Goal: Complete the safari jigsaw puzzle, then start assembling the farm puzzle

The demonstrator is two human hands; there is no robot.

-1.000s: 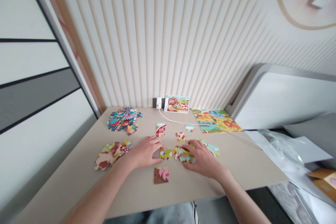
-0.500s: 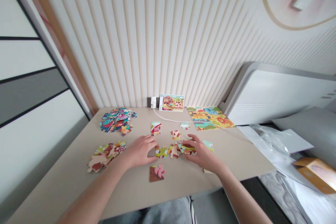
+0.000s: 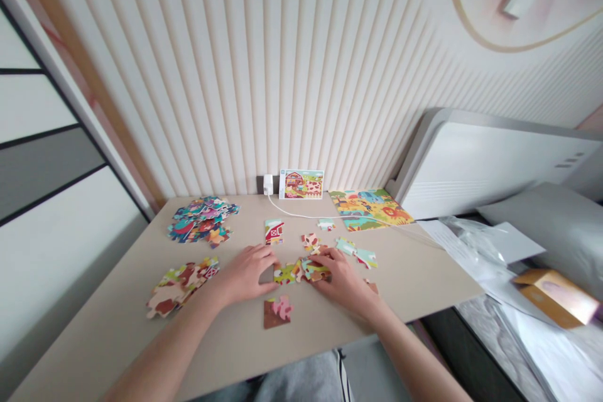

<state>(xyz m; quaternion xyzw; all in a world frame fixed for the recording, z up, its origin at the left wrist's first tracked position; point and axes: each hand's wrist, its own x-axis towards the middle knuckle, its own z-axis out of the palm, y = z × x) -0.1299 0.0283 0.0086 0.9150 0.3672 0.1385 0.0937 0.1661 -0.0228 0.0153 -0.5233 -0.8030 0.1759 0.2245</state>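
On a beige table (image 3: 226,339), my left hand (image 3: 247,274) lies flat, its fingertips against a green jigsaw piece (image 3: 286,274). My right hand (image 3: 342,279) curls over a small cluster of joined jigsaw pieces (image 3: 315,271), partly hiding them. Below the hands lies a brown piece with a pink pig (image 3: 277,312). A red barn piece (image 3: 274,232) and a cow-patterned piece (image 3: 309,241) sit beyond them. Pale mint pieces (image 3: 355,254) lie right of my right hand. Loose piles of pieces sit at the left (image 3: 181,286) and back left (image 3: 202,220).
A farm picture card (image 3: 301,184) stands at the back, beside a white plug (image 3: 268,184) and its cable. An assembled animal puzzle (image 3: 368,208) lies at the back right. Papers, plastic wrap (image 3: 466,235) and an orange box (image 3: 556,297) lie beyond the table's right edge.
My right hand has slid left, and the pieces under it now meet the green piece. The mint pieces show apart at its right. The whole scene has shifted left in view.
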